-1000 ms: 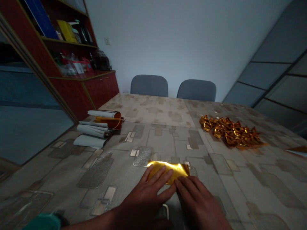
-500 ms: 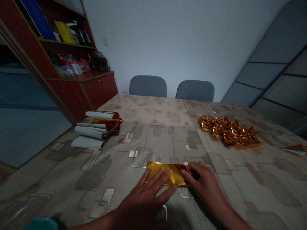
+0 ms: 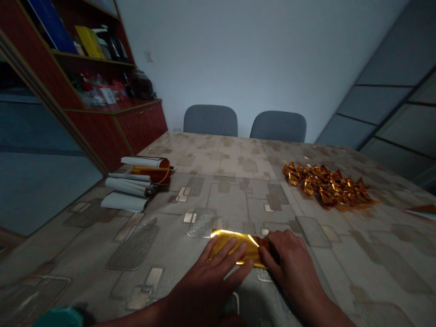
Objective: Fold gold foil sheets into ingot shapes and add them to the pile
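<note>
A shiny gold foil paper, folded into a long strip, lies on the patterned tablecloth in front of me. My left hand rests on it with the fingers stretched out and spread, pressing its left and middle part. At the strip's right end, my right hand pinches the paper between thumb and curled fingers. The fingers cover that end, so the fold beneath them is partly hidden.
Several folded gold foil pieces are heaped at the right. Beyond them lies another foil sheet. Rolled foil sheets with white backs lie at the left. Two grey chairs stand behind the table; a teal object is at lower left.
My right hand has closed further over the strip's right end, and the raised flap there now lies flatter. My left hand stays spread on the paper, almost unmoved.
</note>
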`<state>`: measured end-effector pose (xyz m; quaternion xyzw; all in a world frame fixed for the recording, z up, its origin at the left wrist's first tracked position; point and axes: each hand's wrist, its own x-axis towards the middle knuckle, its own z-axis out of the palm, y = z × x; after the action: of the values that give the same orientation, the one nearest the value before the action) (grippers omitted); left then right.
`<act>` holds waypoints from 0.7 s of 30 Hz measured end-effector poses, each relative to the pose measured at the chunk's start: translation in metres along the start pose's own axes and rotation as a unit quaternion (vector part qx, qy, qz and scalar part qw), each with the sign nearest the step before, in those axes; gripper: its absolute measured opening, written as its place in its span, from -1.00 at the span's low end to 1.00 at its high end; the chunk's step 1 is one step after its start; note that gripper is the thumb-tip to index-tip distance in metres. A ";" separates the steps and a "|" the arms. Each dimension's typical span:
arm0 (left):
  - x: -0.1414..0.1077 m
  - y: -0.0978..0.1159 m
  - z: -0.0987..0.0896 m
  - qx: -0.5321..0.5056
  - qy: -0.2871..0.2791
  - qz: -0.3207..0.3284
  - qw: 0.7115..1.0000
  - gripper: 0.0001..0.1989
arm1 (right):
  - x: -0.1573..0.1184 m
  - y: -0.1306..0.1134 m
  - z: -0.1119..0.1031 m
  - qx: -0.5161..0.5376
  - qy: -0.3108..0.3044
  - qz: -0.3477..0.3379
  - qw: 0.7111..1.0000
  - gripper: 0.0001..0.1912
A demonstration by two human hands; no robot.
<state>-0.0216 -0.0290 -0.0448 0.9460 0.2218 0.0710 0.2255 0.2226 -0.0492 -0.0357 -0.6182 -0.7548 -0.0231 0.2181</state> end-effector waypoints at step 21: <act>0.010 0.009 0.006 0.037 0.027 -0.039 0.998 -0.07 | -0.004 -0.010 -0.021 0.057 0.035 -0.120 0.991 -0.68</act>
<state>-0.0080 -0.0340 -0.0454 0.9421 0.2673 0.0791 0.1865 0.2204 -0.0617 -0.0159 -0.5089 -0.8154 -0.0278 0.2746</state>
